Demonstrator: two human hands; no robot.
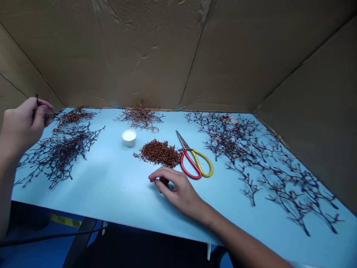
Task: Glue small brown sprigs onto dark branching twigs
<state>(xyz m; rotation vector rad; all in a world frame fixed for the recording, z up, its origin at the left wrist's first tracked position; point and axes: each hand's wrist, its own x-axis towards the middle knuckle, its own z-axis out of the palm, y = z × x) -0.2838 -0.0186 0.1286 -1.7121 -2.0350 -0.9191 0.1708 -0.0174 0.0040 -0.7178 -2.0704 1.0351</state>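
My left hand [23, 124] is raised at the far left, above the table edge, shut on a thin dark twig [48, 116]. Beneath it lie a tangle of dark branching twigs [58, 156] and a reddish-brown twig bunch [74, 117]. My right hand [175, 186] rests on the blue table [97, 178] with its fingers curled, and anything under them is hidden. It is nearest a heap of short reddish-brown snipped pieces [158, 153], just behind the fingers. Red-and-yellow-handled scissors [193, 158] lie to the right of that heap.
A small white cup [129, 137] stands on the table. Another reddish twig bunch [141, 117] lies at the back, and a wide spread of dark branching twigs [264, 167] covers the right side. Cardboard walls [111, 48] surround the table's back and sides.
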